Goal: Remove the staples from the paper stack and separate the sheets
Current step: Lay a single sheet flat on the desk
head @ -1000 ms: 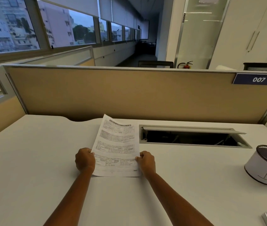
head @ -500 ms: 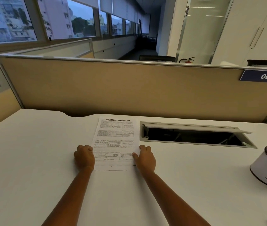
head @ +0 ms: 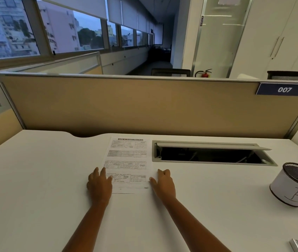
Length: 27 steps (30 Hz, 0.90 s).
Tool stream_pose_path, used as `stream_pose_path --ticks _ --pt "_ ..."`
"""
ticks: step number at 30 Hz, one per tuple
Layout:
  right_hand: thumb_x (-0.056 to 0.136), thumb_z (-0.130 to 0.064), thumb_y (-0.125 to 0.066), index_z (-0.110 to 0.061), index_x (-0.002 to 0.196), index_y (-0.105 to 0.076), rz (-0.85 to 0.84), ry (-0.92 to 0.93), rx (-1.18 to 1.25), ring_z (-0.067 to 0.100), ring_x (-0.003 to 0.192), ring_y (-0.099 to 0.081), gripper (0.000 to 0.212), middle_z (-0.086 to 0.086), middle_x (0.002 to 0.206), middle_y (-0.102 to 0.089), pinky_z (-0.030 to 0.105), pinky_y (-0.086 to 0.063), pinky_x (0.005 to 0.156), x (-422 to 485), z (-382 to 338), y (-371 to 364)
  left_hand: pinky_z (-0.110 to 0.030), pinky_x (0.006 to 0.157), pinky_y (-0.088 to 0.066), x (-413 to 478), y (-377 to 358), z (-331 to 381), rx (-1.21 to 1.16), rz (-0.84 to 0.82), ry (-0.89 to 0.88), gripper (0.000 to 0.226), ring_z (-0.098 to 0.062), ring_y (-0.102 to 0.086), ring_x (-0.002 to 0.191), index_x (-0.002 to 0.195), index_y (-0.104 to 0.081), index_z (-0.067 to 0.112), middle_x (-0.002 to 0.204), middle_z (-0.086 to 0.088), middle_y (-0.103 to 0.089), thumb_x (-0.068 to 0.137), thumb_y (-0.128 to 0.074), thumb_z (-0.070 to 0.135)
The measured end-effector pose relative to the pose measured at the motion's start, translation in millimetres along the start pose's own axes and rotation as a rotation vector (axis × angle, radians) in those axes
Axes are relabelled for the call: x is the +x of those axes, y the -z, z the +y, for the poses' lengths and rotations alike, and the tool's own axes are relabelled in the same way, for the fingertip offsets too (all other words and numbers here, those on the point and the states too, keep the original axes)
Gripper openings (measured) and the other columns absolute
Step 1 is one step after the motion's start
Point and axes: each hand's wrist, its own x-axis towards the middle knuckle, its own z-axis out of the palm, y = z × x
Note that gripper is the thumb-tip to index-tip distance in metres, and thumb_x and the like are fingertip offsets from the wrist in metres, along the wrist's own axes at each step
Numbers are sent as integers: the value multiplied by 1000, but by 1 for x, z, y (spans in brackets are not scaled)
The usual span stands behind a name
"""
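Your left hand (head: 100,182), fingers relaxed, steadies paper stack (head: 128,160) flat at 7 o'clock; right hand (head: 163,182) at 5, loosely curled, grasping nothing.

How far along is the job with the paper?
Nothing looks done: the paper lies flat on the desk as one stack, no sheet apart. In hand: the left hand rests on its left edge, the right hand touches its right edge. Left: pulling the staples, too small to see, and separating sheets.
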Motion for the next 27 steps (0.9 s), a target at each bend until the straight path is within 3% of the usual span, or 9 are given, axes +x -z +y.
stream_pose_path --ticks 5,7,10,14,19,20,23,25,27 --pt "93 -21 -46 -7 126 -45 59 42 -25 24 115 -50 36 12 132 -43 28 -42 97 -26 32 20 -51 105 -32 -43 -16 20 -81 92 -171 44 -40 -32 132 128 -42 -1 140 -27 -37 88 -51 15" --pt "94 -20 -43 -9 126 -46 96 72 -74 21 115 -49 34 10 130 -46 25 -42 95 -42 50 36 -53 94 -44 -67 -17 37 -113 94 -237 42 -45 -46 121 117 -53 -5 128 -30 -50 94 -35 24" --pt "95 -21 -40 -12 129 -44 158 85 -201 19 116 -47 35 6 130 -46 24 -43 93 -61 73 61 -52 70 -55 -98 -13 59 -123 13 -298 82 -44 -62 98 100 -65 -6 106 -29 -66 91 0 44" --pt "94 -20 -41 -12 128 -45 250 28 -357 20 112 -49 35 5 128 -48 27 -44 91 -95 110 101 -45 63 -57 -136 -17 79 13 -30 -382 84 -36 -68 90 96 -68 -1 99 -22 -71 93 4 41" --pt "57 8 -77 6 79 -68 410 -2 -466 36 59 -65 24 23 77 -68 36 -57 52 -137 152 146 -37 64 -57 -170 -19 91 143 -34 -433 81 -27 -69 91 102 -66 4 101 -14 -72 93 6 41" --pt "61 4 -69 5 73 -68 428 -26 -496 36 55 -65 12 23 72 -68 38 -56 51 -146 159 152 -36 65 -57 -176 -18 93 141 -32 -443 78 -26 -69 91 106 -62 5 101 -12 -72 92 6 41" --pt "70 -12 -45 5 73 -70 381 -116 -525 38 59 -68 30 25 72 -69 49 -56 57 -168 179 168 -33 66 -57 -190 -19 98 139 -43 -462 65 -22 -69 91 117 -42 7 102 -6 -72 92 7 41" --pt "60 0 -74 7 78 -70 420 -193 -480 42 64 -68 19 29 77 -69 59 -53 61 -182 190 173 -35 64 -58 -199 -20 98 161 -51 -455 69 -24 -70 89 115 -50 9 100 -8 -73 92 7 42" --pt "49 9 -83 7 85 -69 418 -239 -432 45 68 -67 39 31 82 -68 62 -52 64 -193 201 174 -36 59 -58 -207 -24 97 201 -49 -454 81 -25 -71 85 102 -65 6 98 -11 -74 92 7 43"
